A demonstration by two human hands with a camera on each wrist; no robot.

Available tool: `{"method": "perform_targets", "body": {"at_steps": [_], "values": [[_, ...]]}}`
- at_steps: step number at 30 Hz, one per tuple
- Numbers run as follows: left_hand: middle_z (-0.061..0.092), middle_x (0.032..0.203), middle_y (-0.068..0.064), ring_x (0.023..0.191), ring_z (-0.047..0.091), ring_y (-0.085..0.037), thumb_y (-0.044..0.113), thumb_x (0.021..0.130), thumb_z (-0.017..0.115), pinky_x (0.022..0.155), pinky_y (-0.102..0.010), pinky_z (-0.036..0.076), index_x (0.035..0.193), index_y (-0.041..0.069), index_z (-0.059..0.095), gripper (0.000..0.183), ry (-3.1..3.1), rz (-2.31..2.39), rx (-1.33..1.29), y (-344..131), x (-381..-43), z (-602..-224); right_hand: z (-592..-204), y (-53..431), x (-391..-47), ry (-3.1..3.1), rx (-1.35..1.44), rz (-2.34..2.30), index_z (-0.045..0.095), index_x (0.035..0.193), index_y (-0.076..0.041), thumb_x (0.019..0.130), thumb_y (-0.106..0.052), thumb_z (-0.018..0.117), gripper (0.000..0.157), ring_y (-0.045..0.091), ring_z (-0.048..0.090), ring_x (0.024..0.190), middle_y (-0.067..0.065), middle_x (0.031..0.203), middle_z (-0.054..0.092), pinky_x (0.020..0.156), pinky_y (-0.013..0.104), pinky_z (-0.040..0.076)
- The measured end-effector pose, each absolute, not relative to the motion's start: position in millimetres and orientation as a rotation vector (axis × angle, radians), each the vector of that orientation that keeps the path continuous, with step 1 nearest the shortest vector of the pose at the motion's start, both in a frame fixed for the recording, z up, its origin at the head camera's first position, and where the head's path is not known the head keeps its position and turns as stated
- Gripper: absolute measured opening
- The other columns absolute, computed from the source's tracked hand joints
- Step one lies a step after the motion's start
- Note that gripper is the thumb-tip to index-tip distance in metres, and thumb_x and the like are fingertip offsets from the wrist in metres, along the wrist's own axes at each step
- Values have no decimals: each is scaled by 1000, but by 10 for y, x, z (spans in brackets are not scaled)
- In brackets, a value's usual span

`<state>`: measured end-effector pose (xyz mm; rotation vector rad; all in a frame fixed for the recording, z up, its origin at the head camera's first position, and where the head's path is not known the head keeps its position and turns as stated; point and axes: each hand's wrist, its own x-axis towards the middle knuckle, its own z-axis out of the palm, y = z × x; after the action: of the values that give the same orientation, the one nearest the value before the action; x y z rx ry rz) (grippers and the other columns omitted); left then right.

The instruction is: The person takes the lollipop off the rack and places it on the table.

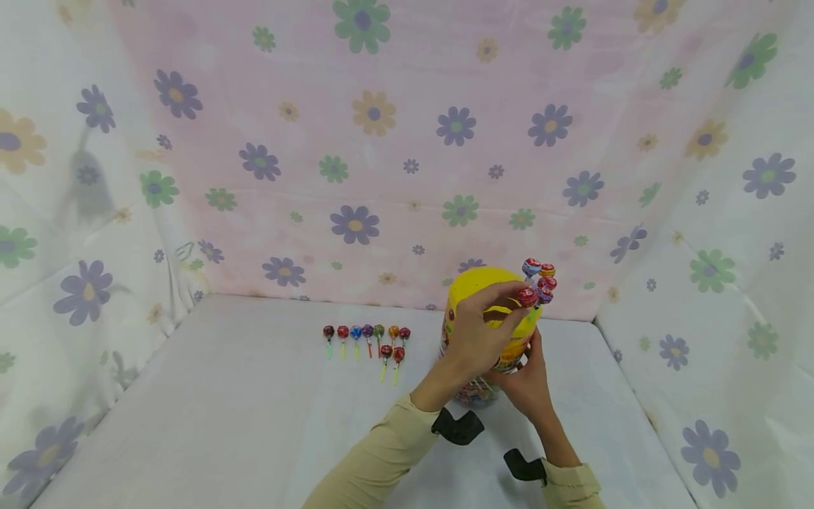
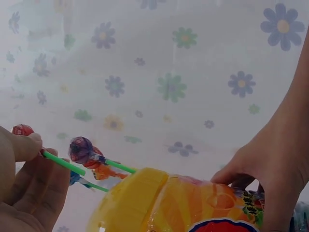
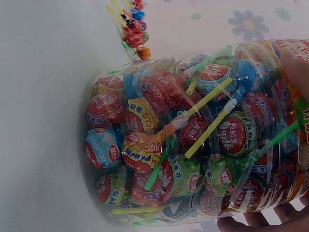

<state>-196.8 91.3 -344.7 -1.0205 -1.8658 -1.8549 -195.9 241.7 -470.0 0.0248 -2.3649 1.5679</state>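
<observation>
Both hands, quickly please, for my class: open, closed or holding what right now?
Left hand: holding, its fingers pinching a red-wrapped lollipop.
Right hand: holding, its fingers gripping the candy jar.

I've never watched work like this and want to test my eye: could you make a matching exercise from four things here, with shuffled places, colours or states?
Things:
1. left hand
2. right hand
3. domed top
4. loose lollipops

Descriptions:
A. plain yellow
B. lying on the table
C. gripping the side of the jar
D. pinching a single lollipop

Right pairs: 1-D, 2-C, 3-A, 4-B.
</observation>
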Motion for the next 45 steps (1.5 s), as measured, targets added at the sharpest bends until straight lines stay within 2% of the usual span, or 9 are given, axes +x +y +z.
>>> {"method": "perform_targets", "body": {"at_steps": [8,13,21,30,39,45], "values": [[70,122,-10,102,70,-19,7,97,69,86,-24,59,131,5,65,34,-1940,-1879,-980,722,-1817,-3478,-4697,2420,-1968,-2359,49,1571,14,162,-25,79,-18,89,112,39,38,144,9,160,31,112,65,38],[71,120,-11,99,71,-23,7,96,70,84,-24,60,129,5,66,34,-1963,-1883,-924,593,-1822,-3585,-4700,2409,-1952,-2347,62,1565,17,161,-25,78,-22,90,110,37,39,144,9,157,36,112,63,38],[71,117,-10,97,71,-26,9,95,71,81,-23,60,128,7,67,33,-2003,-1935,-799,371,-1864,-3839,-4716,2406,-1951,-2355,64,1580,17,160,-20,80,-19,89,108,40,40,142,12,153,38,111,66,38],[70,118,-11,96,71,-24,8,95,71,77,-25,62,129,10,67,34,-2060,-2002,-589,70,-1926,-4186,-4713,2411,-1966,-2364,56,1587,18,159,-23,78,-18,90,109,38,41,140,11,151,40,109,66,40],[70,115,-14,87,73,-23,3,92,73,70,-22,60,127,7,68,35,-2144,-1998,-422,-266,-1965,-4561,-4694,2420,-1955,-2376,12,1610,16,160,-25,78,-19,90,110,38,41,140,10,151,39,110,65,41],[70,106,-21,85,74,-32,1,91,74,65,-24,61,124,-4,67,35,-2155,-1953,-308,-506,-2048,-4848,-4678,2405,-1957,-2390,14,1605,16,160,-24,79,-17,90,110,39,40,141,11,152,39,110,65,41]]}}
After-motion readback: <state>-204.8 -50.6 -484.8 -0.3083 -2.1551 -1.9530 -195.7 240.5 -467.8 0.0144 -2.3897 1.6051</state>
